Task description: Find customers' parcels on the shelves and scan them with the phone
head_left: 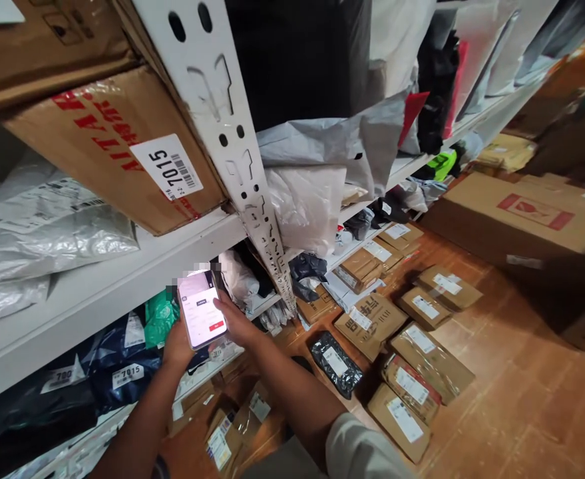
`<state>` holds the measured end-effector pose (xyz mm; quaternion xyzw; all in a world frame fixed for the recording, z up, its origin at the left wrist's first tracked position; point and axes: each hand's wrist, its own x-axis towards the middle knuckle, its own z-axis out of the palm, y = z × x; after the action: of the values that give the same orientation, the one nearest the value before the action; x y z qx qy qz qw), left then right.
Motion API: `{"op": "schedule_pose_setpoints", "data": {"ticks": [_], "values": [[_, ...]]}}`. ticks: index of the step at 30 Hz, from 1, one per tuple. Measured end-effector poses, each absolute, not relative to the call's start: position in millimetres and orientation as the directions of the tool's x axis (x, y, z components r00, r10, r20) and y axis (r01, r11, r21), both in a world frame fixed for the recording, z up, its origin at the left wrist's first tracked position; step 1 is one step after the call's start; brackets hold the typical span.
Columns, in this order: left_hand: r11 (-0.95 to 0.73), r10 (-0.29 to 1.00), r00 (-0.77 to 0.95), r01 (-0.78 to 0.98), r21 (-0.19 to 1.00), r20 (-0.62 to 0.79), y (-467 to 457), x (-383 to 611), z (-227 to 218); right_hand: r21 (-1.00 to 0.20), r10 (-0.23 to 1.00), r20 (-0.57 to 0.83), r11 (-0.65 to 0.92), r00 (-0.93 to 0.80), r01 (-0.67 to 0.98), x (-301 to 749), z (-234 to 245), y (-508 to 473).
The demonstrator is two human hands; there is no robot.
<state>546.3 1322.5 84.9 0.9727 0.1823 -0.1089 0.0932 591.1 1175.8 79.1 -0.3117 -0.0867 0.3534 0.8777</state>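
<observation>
A lit smartphone (203, 311) is held in front of the lower shelf, its screen facing me with a pale page and a red button. My left hand (177, 342) is wrapped round its left and lower edge. At its right edge is my right hand (234, 322), closed on the phone with the thumb over the screen; the other fingers are mostly hidden. Just left of the phone, a green plastic parcel (160, 320) lies on the lower shelf. Beside it are dark blue bagged parcels (117, 352), one labelled 7015.
A perforated white shelf post (245, 159) stands ahead. A cardboard box (122, 150) labelled 7015 sits on the upper left shelf (192, 243). Bagged parcels fill the right shelves. Several labelled cartons (432, 356) and a black parcel (335, 362) lie on the floor, near a large carton (522, 233).
</observation>
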Motion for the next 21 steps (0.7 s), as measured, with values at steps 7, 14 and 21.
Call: {"op": "schedule_pose_setpoints", "data": {"ticks": [7,14,21], "values": [[-0.897,0.345,0.910,0.392,0.206,-0.229,1326,545,79,-0.610,0.599,-0.027,0.624,0.800,-0.488,602,85,1182],[-0.892,0.345,0.917,0.387,0.233,-0.200,1331,545,74,-0.621,0.597,-0.005,0.627,0.802,-0.470,605,85,1184],[-0.887,0.345,0.921,0.383,0.260,-0.180,1331,544,73,-0.650,0.608,-0.018,0.597,0.794,-0.471,604,93,1182]]}}
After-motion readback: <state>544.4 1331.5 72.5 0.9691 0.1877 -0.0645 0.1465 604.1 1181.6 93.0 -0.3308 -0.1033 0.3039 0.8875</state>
